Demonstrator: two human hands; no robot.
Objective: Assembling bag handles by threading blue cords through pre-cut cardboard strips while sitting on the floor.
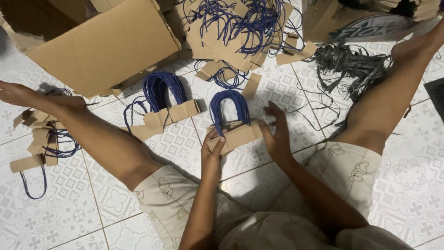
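On the patterned tile floor (259, 178), between the seated person's spread legs, a stack of brown cardboard strips with blue cord handles (233, 129) is held just above the tiles. The left hand (212, 150) grasps the stack's near left end, thumb on top and fingers curled under it, while the right hand (277, 134) presses against the right end with the fingers spread, more steadying than clamping (whether its thumb closes under the card cannot be told). The stack's long axis runs left to right, tilted slightly up toward the right, and the blue loops arch away from the person toward the far side. So the stack lies directly between the two hands, both touching it, the left nearer its lower corner. Just beside it to the left lies a second finished bundle (166, 102) with its loops also pointing away. Farther left, near the outstretched leg, loose strips with cord (44, 143) are scattered. Beyond are an open cardboard box (106, 44), a heap of unsorted handles (240, 28) and a tangle of grey strapping (351, 65).
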